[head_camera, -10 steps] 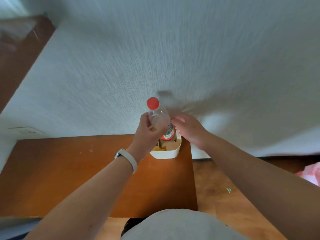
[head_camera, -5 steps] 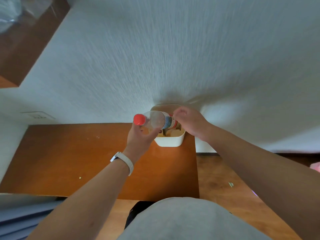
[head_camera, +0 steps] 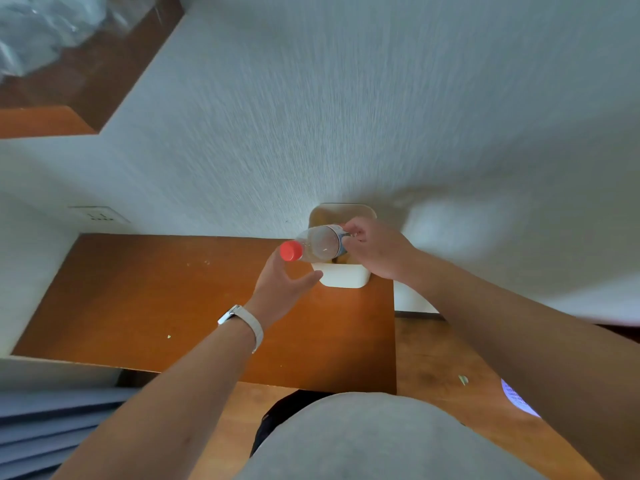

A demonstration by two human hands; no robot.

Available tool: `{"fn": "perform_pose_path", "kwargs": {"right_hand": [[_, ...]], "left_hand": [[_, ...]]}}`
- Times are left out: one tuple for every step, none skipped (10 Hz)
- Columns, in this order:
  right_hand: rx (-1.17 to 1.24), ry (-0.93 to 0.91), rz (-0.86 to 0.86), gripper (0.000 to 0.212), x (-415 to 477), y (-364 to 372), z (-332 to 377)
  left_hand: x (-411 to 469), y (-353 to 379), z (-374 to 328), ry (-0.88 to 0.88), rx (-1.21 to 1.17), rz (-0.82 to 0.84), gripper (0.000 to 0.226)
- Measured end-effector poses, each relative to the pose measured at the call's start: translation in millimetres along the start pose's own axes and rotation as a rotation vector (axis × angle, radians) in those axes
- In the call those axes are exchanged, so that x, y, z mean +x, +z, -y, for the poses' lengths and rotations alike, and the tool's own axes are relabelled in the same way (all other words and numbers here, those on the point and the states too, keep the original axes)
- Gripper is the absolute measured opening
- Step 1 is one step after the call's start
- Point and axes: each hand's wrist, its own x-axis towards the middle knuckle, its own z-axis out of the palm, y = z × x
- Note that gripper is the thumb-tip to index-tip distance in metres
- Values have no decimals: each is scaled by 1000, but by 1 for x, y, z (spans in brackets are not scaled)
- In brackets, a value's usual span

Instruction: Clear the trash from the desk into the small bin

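A clear plastic bottle [head_camera: 320, 243] with a red cap lies nearly level over the small white bin [head_camera: 344, 277], cap pointing left. The bin stands at the desk's [head_camera: 138, 299] far right corner against the wall, with brownish trash inside. My right hand [head_camera: 375, 249] grips the bottle's labelled bottom end above the bin. My left hand [head_camera: 282, 282] is just under the neck and cap, fingers spread, thumb near the bin's rim; it no longer wraps the bottle.
A few small crumbs lie on the brown desk. A wall socket [head_camera: 98, 214] sits low on the white wall at left. Wooden floor lies to the right of the desk, with a small scrap [head_camera: 463, 379]. Grey-blue fabric [head_camera: 41, 431] is at the lower left.
The bottle has tipped from upright to lying sideways over the bin. My left hand has loosened from around it and now sits below the neck, while my right hand took hold of its base.
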Motion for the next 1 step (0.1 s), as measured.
{"fn": "perform_pose_path", "kwargs": {"right_hand": [[-40,-66,-45,38,-3,-2,-1]], "left_hand": [[-7,-20,4,50,90,-32,66]]}}
